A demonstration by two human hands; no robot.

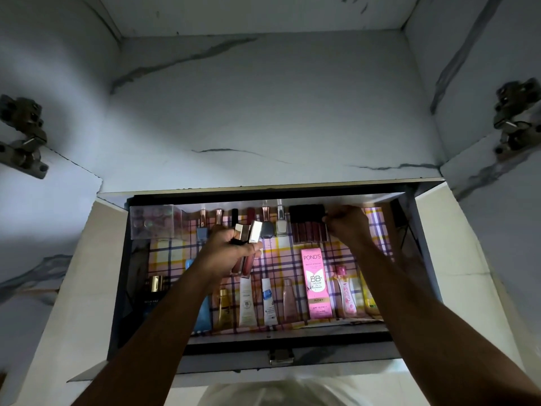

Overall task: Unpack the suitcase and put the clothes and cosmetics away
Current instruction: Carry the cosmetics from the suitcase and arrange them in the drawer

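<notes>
An open dark drawer (281,335) lined with pink checked paper holds cosmetics. My left hand (225,253) hovers over its middle, shut on a bunch of lip gloss tubes (247,247) with silver caps. My right hand (348,225) is at the back of the drawer, its fingers pinched at the right end of a row of dark lip gloss tubes (308,227); what it pinches is hidden. Nail polish bottles (272,227) stand along the back. A pink Pond's BB cream box (316,282) and several tubes (269,303) lie along the front.
A clear plastic box (155,222) sits at the drawer's back left and a dark perfume bottle (153,294) at the front left. A marbled white cupboard shelf (263,127) overhangs the drawer. Door hinges (23,136) flank both sides. The drawer front carries a metal latch (281,356).
</notes>
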